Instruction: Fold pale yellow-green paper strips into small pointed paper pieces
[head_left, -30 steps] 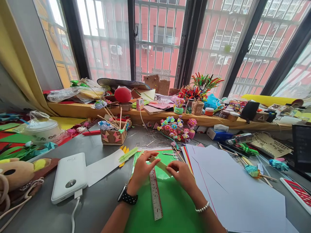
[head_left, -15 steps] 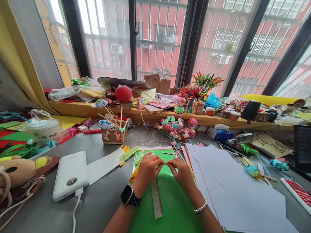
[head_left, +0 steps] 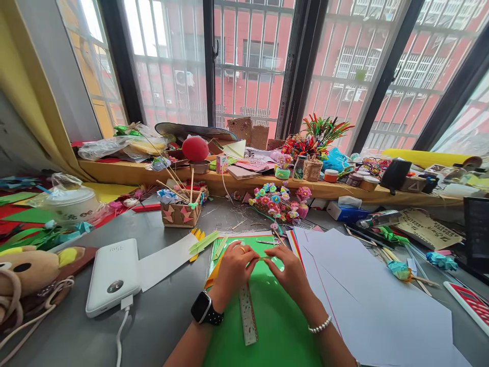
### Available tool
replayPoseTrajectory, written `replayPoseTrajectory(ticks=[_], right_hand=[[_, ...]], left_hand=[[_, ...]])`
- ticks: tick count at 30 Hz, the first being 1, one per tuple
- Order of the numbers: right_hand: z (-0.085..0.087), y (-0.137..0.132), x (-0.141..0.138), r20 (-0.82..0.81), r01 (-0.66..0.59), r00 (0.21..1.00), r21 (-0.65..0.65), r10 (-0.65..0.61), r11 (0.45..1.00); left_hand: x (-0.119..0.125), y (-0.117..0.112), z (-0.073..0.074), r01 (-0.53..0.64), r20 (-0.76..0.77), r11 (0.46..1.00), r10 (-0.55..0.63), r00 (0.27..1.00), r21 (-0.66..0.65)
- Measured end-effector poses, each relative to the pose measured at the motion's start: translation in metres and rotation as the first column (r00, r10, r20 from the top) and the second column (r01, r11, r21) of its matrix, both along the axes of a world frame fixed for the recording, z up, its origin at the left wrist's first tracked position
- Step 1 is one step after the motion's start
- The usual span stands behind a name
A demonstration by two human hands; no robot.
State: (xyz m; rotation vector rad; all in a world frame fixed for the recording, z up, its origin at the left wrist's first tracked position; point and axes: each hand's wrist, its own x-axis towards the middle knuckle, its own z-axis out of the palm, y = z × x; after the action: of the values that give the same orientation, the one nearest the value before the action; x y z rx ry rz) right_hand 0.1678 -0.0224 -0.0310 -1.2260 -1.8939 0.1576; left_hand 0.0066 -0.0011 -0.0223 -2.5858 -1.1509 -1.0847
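Note:
Over a green sheet point(head_left: 267, 316) at the middle of the desk, my left hand point(head_left: 236, 269) pinches a small, thin piece of green paper point(head_left: 262, 258) between thumb and fingers. My right hand point(head_left: 287, 270) faces it, its thumb and index finger bent around the paper's other end; the fingers hide most of the piece. Below my left hand, a clear ruler point(head_left: 248, 318) lies on the green sheet. Scissors point(head_left: 273, 242) lie just beyond the fingertips. Beside my left hand are folded orange paper point(head_left: 213, 275) and pale green paper strips point(head_left: 204, 243).
White paper sheets point(head_left: 382, 300) cover the desk on the right. At left lie a white power bank point(head_left: 112, 278) with a cable and a plush toy point(head_left: 26, 267). Behind stand a cardboard box point(head_left: 180, 215) with sticks and several crocheted flowers point(head_left: 275, 200), below a cluttered windowsill point(head_left: 244, 182).
My right thumb and index finger have parted slightly at the paper. My left hand keeps its pinch. The whole view has shifted a little.

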Motion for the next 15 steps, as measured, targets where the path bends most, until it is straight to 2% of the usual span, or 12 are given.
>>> replayPoseTrajectory(ticks=[5, 15], right_hand=[[-0.002, 0.000, -0.007, 0.098, 0.022, 0.995, -0.028, -0.019, 0.999], [-0.001, 0.001, 0.005, 0.088, 0.158, 0.984, -0.022, -0.156, 0.987]], left_hand=[[0.002, -0.002, 0.001, 0.026, -0.024, 1.000, -0.027, 0.999, -0.013], [-0.010, 0.002, 0.007, -0.139, 0.039, 0.990, 0.138, 0.990, 0.011]])
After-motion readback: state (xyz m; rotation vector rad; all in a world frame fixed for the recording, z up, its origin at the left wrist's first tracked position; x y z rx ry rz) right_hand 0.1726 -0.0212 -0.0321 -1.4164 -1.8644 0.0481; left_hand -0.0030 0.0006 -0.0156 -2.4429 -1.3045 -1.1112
